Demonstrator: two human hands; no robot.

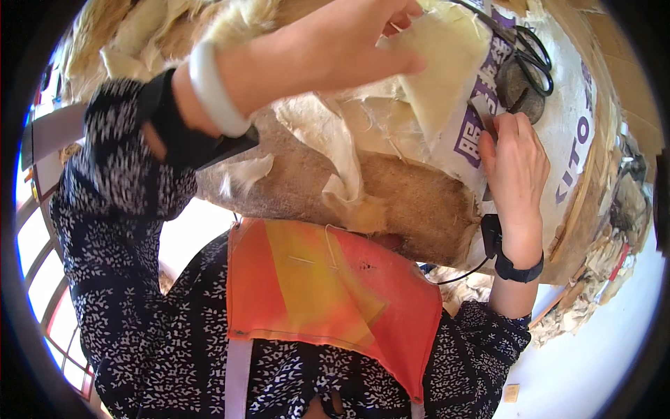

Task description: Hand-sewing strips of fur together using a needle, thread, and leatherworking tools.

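My left hand reaches across the top middle, over a pale cream piece of hide. Its thumb is smeared by motion and its fingers are partly cut off by the top edge, so its grip cannot be made out. My right hand is closed round a flat grey metal blade, whose end sticks out past the fingertips. Beneath both hands lies a brown hide, with a ragged whitish strip on it. Black-handled scissors rest just beyond my right hand, by a dark grey stone.
A white woven sack with purple printing covers the right of the work surface. Furry hides are heaped at the far left. Scraps pile up along the right side. An orange and yellow apron hangs on my front.
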